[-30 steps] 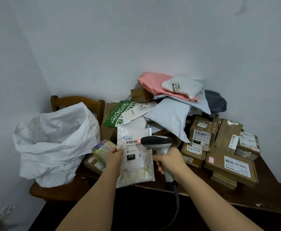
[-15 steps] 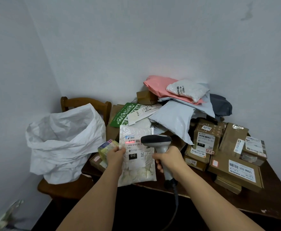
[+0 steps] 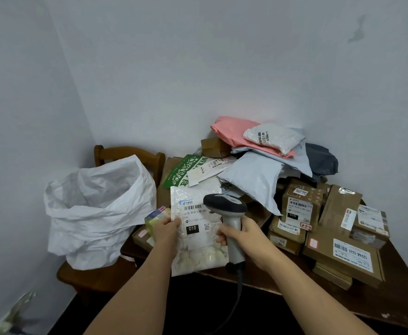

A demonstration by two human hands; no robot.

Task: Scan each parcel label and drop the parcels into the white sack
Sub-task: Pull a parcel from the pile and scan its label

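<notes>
Scan glow gone, left hand (image 3: pixel 166 228) pinches parcel (image 3: pixel 194 228), right hand (image 3: pixel 243 234) grips scanner (image 3: pixel 224 205) beside.

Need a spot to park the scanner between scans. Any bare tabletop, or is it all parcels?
Bare wood shows along the table's front edge, between the scanner and the brown boxes, and at the front right corner beyond those boxes. The back half is piled with mailers. The white sack fills the chair seat.

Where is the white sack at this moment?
In the head view the white sack stands open on the wooden chair at the left, beside the table's left end and left of the left hand.
</notes>
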